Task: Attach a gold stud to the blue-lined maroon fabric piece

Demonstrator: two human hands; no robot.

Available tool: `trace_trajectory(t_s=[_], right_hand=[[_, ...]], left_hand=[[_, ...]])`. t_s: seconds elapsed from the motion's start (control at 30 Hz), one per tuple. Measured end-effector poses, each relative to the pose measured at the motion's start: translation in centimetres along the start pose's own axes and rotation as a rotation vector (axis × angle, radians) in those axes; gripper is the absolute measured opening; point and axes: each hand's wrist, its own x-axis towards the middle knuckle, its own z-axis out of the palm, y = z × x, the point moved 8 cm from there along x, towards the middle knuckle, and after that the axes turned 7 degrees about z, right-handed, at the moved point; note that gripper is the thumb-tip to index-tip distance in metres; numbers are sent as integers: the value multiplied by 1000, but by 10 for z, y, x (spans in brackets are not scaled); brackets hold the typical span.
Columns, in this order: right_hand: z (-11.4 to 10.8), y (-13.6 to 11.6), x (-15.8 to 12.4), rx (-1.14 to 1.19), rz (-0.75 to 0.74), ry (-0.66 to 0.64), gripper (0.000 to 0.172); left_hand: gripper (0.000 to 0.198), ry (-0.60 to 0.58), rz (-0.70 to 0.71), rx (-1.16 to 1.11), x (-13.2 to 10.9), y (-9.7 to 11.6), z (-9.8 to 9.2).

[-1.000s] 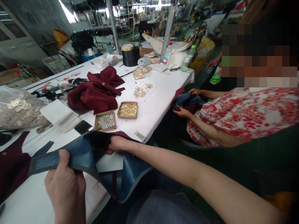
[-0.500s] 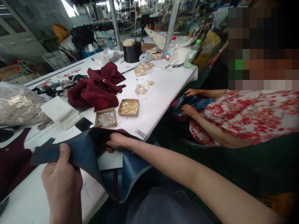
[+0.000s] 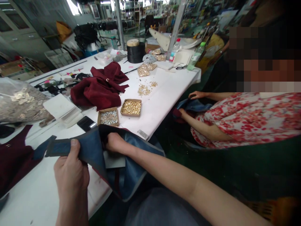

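Note:
A bag (image 3: 135, 157) with a blue lining and maroon outer side lies turned open over the near table edge and my lap. My left hand (image 3: 72, 172) is closed round its blue strap end (image 3: 60, 147), thumb on top. Inside the opening is my right hand (image 3: 115, 142), its fingers curled; the tips are hidden, and I cannot see what they hold. Below that hand, a pale flat panel (image 3: 115, 160) shows within the bag. A small cardboard box of silver fittings (image 3: 108, 117) and another of gold fittings (image 3: 131, 107) stand just beyond.
Maroon bags (image 3: 96, 91) lie on the white table (image 3: 162, 91), with a phone (image 3: 86, 123), a clear sack of pale pieces (image 3: 21, 100), loose gold fittings (image 3: 144, 90) and a black spool (image 3: 135, 53). At the right, a co-worker's hands (image 3: 185, 114) handle a similar bag.
My left hand and the strap have shifted slightly right in view. My right hand sits deeper in the bag, its fingers now more hidden. The co-worker's nearer hand has moved left and lower.

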Motion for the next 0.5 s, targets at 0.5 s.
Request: trace_trajectory(t_s=[0.5], right_hand=[[10, 5, -2, -78, 106, 58, 23]], left_hand=[[20, -12, -24, -1, 3, 3, -4]])
